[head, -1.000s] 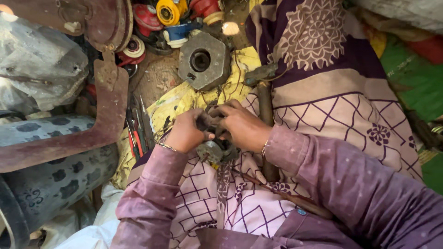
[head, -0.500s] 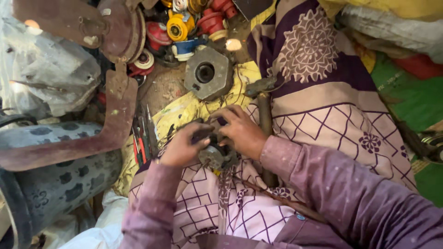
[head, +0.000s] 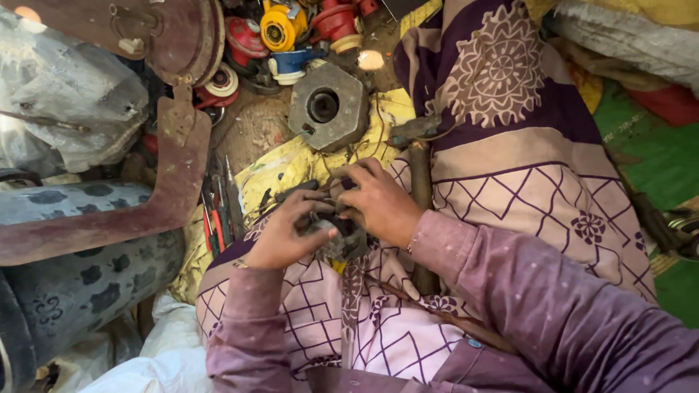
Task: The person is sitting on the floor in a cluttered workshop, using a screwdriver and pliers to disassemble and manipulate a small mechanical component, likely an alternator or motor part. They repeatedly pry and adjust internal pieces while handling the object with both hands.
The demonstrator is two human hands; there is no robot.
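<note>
Person sitting on the floor, both hands working over the lap on a small dark metal part (head: pixel 336 231), greasy-looking, shape mostly hidden by the fingers. Left hand (head: pixel 285 234) is cupping it from the near side, fingers curled tight around its lower edge; right hand (head: pixel 376 202) is closing over the top, fingertips pressing down onto it. Both hands holding the part, neither one spread open. The part is resting just above a patterned purple and cream cloth (head: pixel 524 182) draped over the knees, touching or nearly touching it; cannot tell which. Judging by look: stiff, dense for its bulk, likely slick with oil, so a grip on the outer edges with the palm under it is seeming safest; thin dark bits sticking out toward the left may be wires or leads and are looking easy to bend. Beyond the hands, a grey hexagonal block (head: pixel 329 107) with a round bore is lying on a yellow sheet (head: pixel 291 164). A wooden-handled hammer (head: pixel 421 182) is lying just right of the right hand. Screwdrivers (head: pixel 217 207) are lying well left, beside a rusty bracket (head: pixel 171 182). Red and yellow spools (head: pixel 284 25) are crowding the far edge.
</note>
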